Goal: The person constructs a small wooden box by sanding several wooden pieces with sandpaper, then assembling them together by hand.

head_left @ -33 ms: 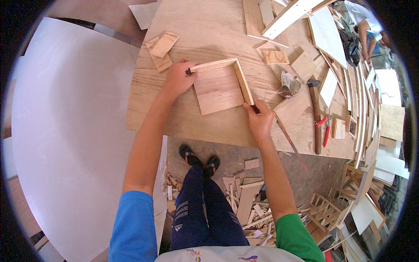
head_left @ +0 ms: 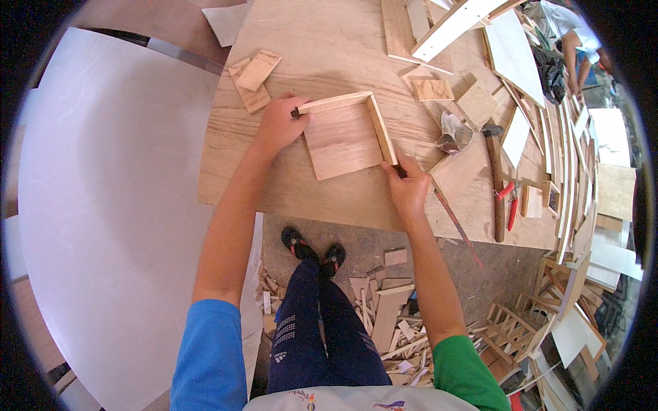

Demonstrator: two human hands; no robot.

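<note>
A shallow, partly built wooden box (head_left: pixel 343 140) lies on the plywood worktable (head_left: pixel 319 205). Its square base carries low side strips along the far and right edges, while the near and left edges have no wall. My left hand (head_left: pixel 279 125) is closed on the far-left end of the box, at the end of the far strip. At the near end of the right strip, my right hand (head_left: pixel 409 185) grips with thumb on top. Small dark patches show beside both hands; what they are I cannot make out.
Two small wood blocks (head_left: pixel 259 70) lie at the far left. To the right are a hammer (head_left: pixel 495 178), red-handled pliers (head_left: pixel 510 202), a torn bag (head_left: pixel 455 133) and wood offcuts. Scrap wood (head_left: pixel 394 308) covers the floor below. Another person (head_left: pixel 572 41) bends over at the far right.
</note>
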